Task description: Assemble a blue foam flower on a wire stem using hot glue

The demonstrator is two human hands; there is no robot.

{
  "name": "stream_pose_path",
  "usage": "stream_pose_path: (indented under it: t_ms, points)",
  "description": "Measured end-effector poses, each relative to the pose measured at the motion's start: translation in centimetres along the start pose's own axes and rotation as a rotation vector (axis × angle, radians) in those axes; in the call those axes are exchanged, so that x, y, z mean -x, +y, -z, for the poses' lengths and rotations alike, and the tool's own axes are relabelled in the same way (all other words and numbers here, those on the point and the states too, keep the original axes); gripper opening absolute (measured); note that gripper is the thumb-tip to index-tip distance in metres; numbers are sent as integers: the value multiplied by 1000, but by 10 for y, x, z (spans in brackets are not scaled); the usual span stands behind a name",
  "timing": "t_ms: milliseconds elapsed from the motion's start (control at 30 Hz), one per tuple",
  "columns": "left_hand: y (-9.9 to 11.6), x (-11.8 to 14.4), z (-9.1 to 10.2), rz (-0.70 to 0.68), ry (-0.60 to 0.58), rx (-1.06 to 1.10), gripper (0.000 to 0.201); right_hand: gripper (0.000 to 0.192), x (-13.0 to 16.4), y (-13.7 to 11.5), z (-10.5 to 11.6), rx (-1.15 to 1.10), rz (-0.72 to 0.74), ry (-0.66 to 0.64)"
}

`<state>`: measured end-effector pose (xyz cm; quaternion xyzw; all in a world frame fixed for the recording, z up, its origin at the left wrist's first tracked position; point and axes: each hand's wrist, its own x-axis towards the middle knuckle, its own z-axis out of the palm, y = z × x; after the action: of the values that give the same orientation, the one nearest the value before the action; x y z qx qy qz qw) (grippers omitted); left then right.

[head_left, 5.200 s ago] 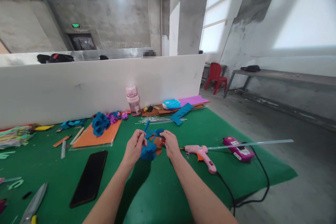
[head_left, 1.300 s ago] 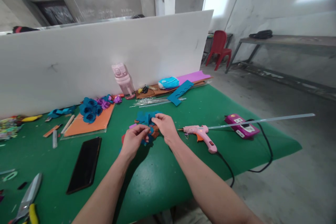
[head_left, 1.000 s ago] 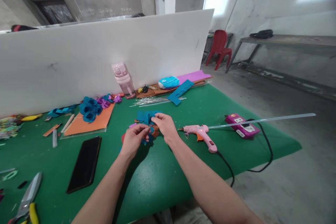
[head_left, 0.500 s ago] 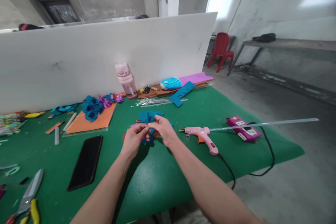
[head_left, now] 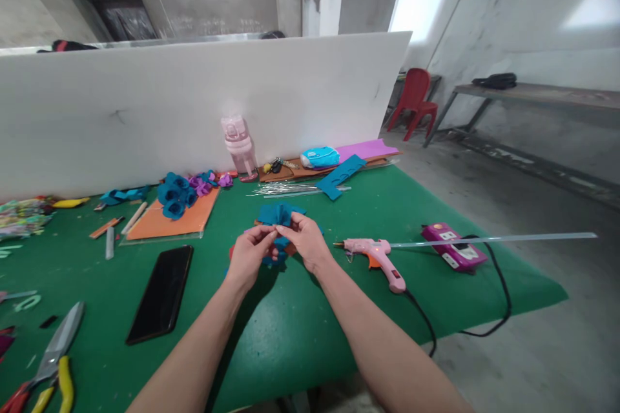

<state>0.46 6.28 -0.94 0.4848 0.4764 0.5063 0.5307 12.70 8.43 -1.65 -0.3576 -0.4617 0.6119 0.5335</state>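
Observation:
Both hands meet over the middle of the green table, pinching the base of a folded blue felt piece (head_left: 279, 213) that fans upward. My left hand (head_left: 252, 251) is closed with thumb and finger at its lower end. My right hand (head_left: 306, 242) pinches the same spot from the other side. Beneath and around the hands lie more blue pieces (head_left: 275, 257), partly hidden by the fingers, with bits of red and orange among them. Right of my right hand, a pink glue gun (head_left: 375, 257) lies on its side with a long clear glue stick (head_left: 508, 239) in it.
A purple power socket (head_left: 453, 246) sits at right with a black cord. A phone (head_left: 161, 293) and scissors (head_left: 58, 342) lie left. Blue felt flowers (head_left: 175, 195) rest on an orange sheet (head_left: 167, 224). Behind stand a pink bottle (head_left: 239, 148), metal wires (head_left: 290, 190) and a white board (head_left: 300, 90).
The view has shifted slightly, so everything sits a little further right. Both hands keep their pinch on the blue felt piece, with its fanned top now more visible.

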Motion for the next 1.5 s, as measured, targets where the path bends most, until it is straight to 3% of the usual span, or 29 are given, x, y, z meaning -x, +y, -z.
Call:
stream_pose_path:
  t_ms: [167, 333, 567, 967, 1500]
  points:
    - [2, -4, 9, -59, 107, -20, 26, 27, 3, -6, 0, -32, -71, -53]
    - [1, -6, 12, -53, 54, 54, 21, 33, 8, -12, -6, -37, -130, -84]
    - [4, -4, 10, -76, 77, 71, 21, 35, 9, -13, -7, -32, -150, -86]
    - [0, -4, 15, 59, 12, 226, 21, 37, 7, -7, -5, -79, -153, -77]
    - [-1, -4, 14, 84, 12, 280, 19, 40, 8, -8, -5, -35, -176, -43]
